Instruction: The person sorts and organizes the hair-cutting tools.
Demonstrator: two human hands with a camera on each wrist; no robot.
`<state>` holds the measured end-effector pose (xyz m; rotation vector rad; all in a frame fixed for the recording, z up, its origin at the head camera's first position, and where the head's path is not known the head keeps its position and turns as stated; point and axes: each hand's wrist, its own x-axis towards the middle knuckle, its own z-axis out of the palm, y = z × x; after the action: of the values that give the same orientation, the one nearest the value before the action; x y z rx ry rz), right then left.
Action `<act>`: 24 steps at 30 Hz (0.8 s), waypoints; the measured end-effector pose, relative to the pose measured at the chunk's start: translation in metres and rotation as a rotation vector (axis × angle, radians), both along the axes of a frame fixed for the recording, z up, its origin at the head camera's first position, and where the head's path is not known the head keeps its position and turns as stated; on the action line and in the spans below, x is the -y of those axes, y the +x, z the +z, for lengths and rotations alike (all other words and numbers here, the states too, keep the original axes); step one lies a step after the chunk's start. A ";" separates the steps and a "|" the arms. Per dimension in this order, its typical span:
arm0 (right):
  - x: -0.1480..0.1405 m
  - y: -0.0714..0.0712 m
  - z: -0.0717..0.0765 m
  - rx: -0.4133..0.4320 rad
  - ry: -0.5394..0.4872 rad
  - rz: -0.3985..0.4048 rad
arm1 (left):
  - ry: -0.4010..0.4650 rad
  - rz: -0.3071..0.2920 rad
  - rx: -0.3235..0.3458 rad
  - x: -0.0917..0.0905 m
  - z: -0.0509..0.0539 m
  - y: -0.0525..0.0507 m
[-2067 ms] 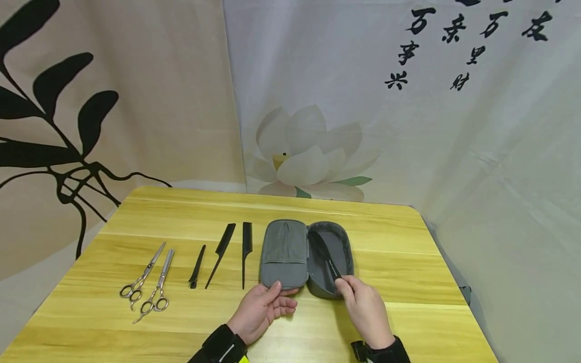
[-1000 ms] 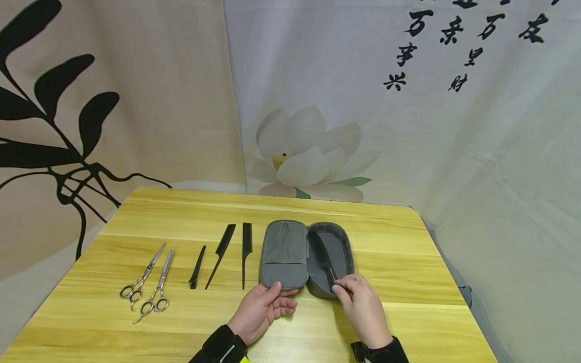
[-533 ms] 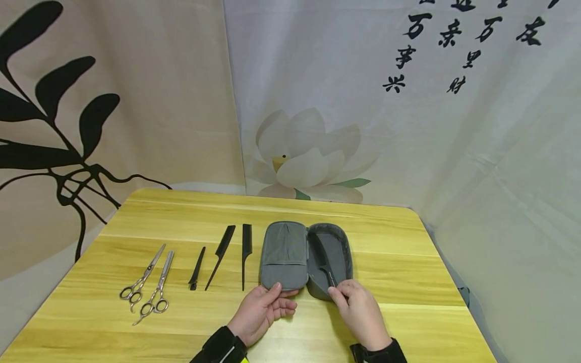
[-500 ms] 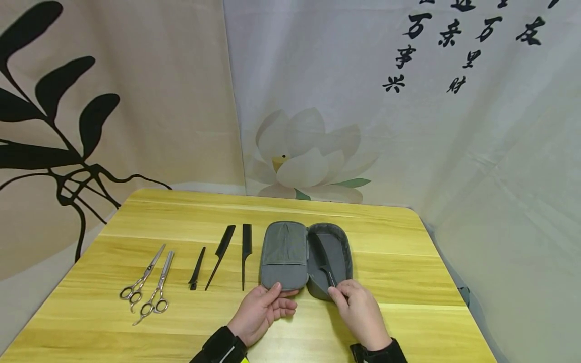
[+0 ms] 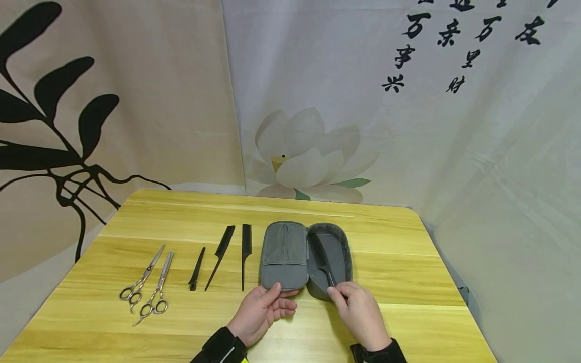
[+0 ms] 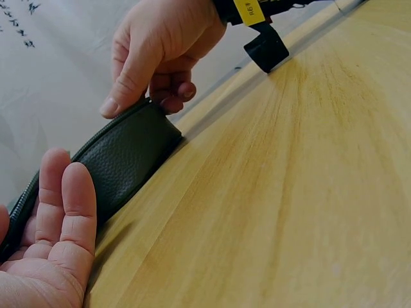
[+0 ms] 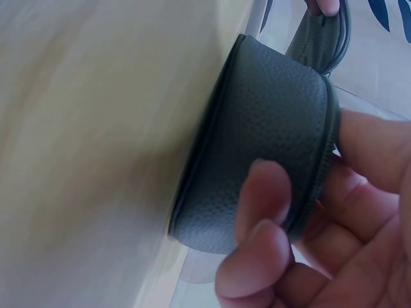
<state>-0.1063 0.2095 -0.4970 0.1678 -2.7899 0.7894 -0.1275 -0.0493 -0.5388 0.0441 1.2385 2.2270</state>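
A grey zippered case (image 5: 285, 276) lies unfolded on the table, its lid half to the left and its deep half to the right. My left hand (image 5: 260, 313) holds the lid's near edge, thumb on top and fingers beneath. My right hand (image 5: 360, 313) reaches over the near rim of the deep half. Its thumb and forefinger pinch the handle end of a black comb (image 5: 321, 256), which slants inside that half. In the right wrist view, other fingers sit outside the leathery case wall (image 7: 270, 122); the comb is hidden there.
Left of the case lie two black tail combs (image 5: 246, 242) (image 5: 223, 244), a black hair clip (image 5: 197, 269) and two pairs of silver scissors (image 5: 144, 277) (image 5: 160, 287). Beneath everything is a wooden table (image 5: 181, 338), with printed cloth hangings (image 5: 317, 75) behind it.
My right hand has shifted slightly left and nearer the front rim, and the comb has settled lower into the deep half. The left hand keeps its place on the lid.
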 end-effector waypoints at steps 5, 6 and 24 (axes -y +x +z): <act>0.000 0.000 0.000 -0.027 0.000 0.005 | 0.007 -0.004 0.004 0.000 0.000 0.000; 0.000 0.000 0.000 -0.028 0.001 0.003 | 0.008 -0.003 0.005 0.000 0.000 0.001; 0.002 0.001 0.001 0.021 0.052 -0.032 | 0.014 -0.012 -0.015 0.001 0.001 0.001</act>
<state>-0.1052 0.2070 -0.4955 0.1244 -2.8276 0.7153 -0.1264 -0.0503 -0.5377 0.0739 1.2273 2.2295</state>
